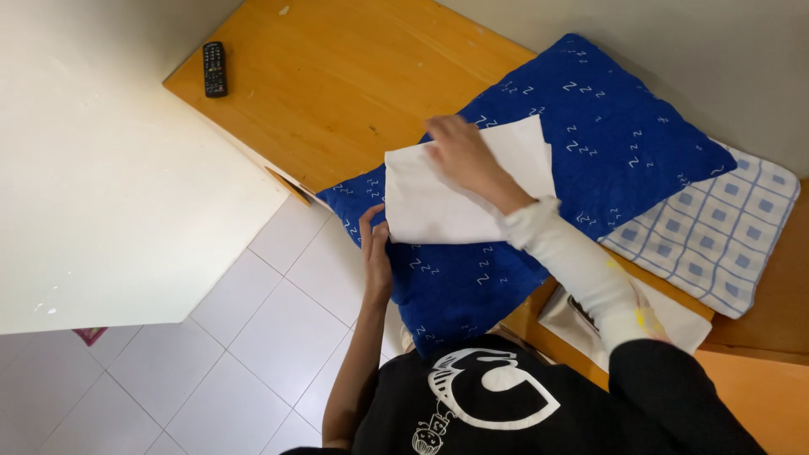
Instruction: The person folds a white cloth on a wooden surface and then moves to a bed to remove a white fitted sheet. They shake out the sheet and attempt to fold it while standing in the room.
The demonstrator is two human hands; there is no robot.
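Note:
A folded white cloth (459, 198) lies on a dark blue pillow (607, 143) patterned with small white letters. The pillow rests on a wooden table (337, 76) and hangs over its near edge. My left hand (375, 244), on a bare arm, grips the cloth's lower left edge against the pillow. My right hand (462, 156), in a white sleeve, lies flat on top of the cloth with its fingers reaching the upper left corner.
A white pillow with blue checks (716, 236) lies against the blue pillow on the right. A black remote control (214, 69) sits at the table's far left corner. Another white cloth (678, 324) lies under my right arm. White floor tiles (236, 337) and a white panel (109, 185) are on the left.

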